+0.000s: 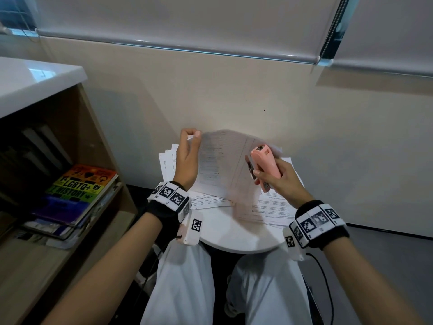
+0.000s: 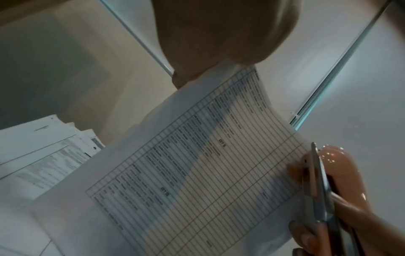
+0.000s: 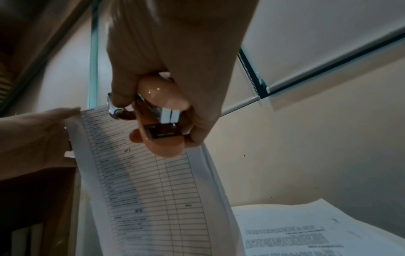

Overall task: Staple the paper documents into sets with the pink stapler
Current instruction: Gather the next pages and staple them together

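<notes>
Two hands up over the round white table (image 1: 234, 240), nearest first: right hand (image 1: 278, 181) w/ fingers wrapped round the pink stapler (image 1: 266, 165), nose pointing up and away, its mouth at the right edge of the raised paper set (image 1: 222, 165). In the left wrist view the sheet edge sits at the metal base; can't tell if it's fully between the jaws. Left hand (image 1: 187, 160) pinches the set's top left corner between thumb and fingertips, holding it upright and a bit curled. Behind and under: loose papers (image 1: 274, 209) spread on the table, more stacked at back left (image 1: 167, 160). Bookshelf (image 1: 70, 160) off to the left.

Step, I'd say: lining up for the staple. Next needs edges squared, corner seated deep in the mouth, then a firm squeeze.
</notes>
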Motion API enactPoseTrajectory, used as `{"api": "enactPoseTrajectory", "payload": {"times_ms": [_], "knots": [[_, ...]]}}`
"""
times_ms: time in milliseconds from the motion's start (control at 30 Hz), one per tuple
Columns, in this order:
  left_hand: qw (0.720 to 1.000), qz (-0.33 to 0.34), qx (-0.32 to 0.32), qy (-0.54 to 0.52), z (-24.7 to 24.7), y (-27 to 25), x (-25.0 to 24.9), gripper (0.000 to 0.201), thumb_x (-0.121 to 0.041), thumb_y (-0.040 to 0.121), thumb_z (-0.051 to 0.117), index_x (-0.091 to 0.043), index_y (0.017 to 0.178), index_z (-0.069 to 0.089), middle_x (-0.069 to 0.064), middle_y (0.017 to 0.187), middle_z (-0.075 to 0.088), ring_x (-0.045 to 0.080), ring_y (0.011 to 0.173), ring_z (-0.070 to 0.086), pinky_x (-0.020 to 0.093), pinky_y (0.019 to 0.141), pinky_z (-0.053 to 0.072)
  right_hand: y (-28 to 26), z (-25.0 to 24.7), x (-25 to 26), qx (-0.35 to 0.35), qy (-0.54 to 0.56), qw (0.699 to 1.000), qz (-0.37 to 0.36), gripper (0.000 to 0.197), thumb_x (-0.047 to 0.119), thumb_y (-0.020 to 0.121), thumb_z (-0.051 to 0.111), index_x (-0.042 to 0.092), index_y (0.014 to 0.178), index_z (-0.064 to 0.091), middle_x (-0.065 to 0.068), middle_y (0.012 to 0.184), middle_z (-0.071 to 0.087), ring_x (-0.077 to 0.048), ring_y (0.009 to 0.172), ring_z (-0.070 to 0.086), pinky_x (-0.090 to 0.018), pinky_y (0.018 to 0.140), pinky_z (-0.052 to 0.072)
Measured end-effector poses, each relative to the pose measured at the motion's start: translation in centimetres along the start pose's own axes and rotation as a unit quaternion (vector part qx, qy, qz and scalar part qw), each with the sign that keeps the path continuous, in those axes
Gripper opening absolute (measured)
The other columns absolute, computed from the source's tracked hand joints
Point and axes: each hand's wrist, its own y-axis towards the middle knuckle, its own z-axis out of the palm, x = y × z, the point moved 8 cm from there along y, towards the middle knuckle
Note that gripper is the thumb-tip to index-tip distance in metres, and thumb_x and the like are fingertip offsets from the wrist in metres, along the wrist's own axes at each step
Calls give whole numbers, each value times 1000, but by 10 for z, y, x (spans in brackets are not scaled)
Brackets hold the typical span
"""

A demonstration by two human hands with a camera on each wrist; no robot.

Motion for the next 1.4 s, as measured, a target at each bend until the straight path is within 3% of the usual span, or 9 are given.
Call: {"api": "enactPoseTrajectory", "payload": {"times_ms": [233,433,600,733,900,1033,1100,1200,1400], "knots": [[997,18,37,72,-3,0,20,9,-27,98,44,-22,105,43,-11,97,52,-3,91,52,10,83,41,2,1,-3,-10,-12,1000,9,19,7,86,68,18,100,62,-5,83,68,-15,64,65,-37,65,50],[995,28,29,94,-9,4,11,7,-22,101,43,-16,105,43,-13,90,52,-2,85,52,12,77,42,3,1,16,-19,8,999,-32,29,0,85,67,23,101,61,-1,76,65,-17,65,63,-27,51,46],[993,-16,40,112,-8,-11,32,19,-13,101,40,-6,117,48,-15,100,56,-27,88,50,1,80,37,0,5,-1,-10,-12,1000,-1,32,3,85,67,23,109,59,-5,85,66,-14,64,64,-35,58,46],[994,4,-10,109,-21,-6,25,12,-21,99,47,-20,109,54,-1,97,65,3,89,61,32,85,54,8,-13,12,-100,40,994,-10,41,7,87,66,18,123,49,-4,95,63,-14,68,62,-32,56,44],[992,5,-37,118,-21,-8,14,15,-24,100,44,-20,112,53,-7,97,65,10,89,65,25,77,55,24,-20,67,-213,181,959,-47,35,18,88,63,21,119,47,0,93,58,-15,72,58,-27,59,49],[991,-11,-35,128,-14,-20,18,27,-24,101,42,-9,119,53,-17,95,62,-12,82,60,17,74,50,48,13,96,-217,289,932,-29,39,31,70,61,16,104,52,4,77,60,-15,62,57,-25,56,49],[993,-11,-37,107,-15,-24,14,25,-23,101,41,-11,118,54,-11,97,64,-6,89,62,26,78,53,54,31,105,-205,295,933,-22,35,35,73,60,16,100,51,0,78,59,-13,59,56,-25,56,49],[1000,1,-2,13,-23,-23,-3,22,-22,101,41,-19,116,56,5,110,67,23,103,65,40,83,57,57,47,111,-200,300,933,-3,32,39,86,57,16,108,51,-5,87,60,-20,68,58,-29,61,51],[987,-33,-17,156,-50,-21,18,12,-25,98,48,-20,96,59,-6,93,67,25,95,65,52,84,54,56,57,127,-198,292,934,-55,25,37,87,55,16,100,51,-5,81,56,-23,66,51,-27,50,47]]}}
